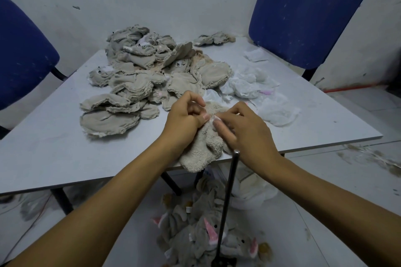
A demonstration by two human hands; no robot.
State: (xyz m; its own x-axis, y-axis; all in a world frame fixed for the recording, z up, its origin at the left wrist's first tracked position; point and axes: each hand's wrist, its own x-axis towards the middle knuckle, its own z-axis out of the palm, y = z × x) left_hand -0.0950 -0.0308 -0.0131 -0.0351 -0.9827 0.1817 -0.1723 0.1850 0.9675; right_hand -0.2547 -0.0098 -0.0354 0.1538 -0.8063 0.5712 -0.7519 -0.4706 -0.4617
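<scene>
A beige plush toy skin (202, 149) lies at the front edge of the white table (54, 149), its lower end hanging over the edge. My left hand (184, 119) pinches the fabric near its top with thumb and fingers. My right hand (243, 128) pinches the same spot from the right, fingertips almost touching the left thumb. A thin metal rod (227, 201) stands upright below my right hand, rising from the floor to the table edge.
A heap of grey-beige plush skins (143, 71) covers the table's middle. White fabric pieces (256, 89) lie to the right. Blue chairs stand at the left (21, 54) and back right (308, 13). Grey plush toys with pink ears (206, 234) lie on the floor below.
</scene>
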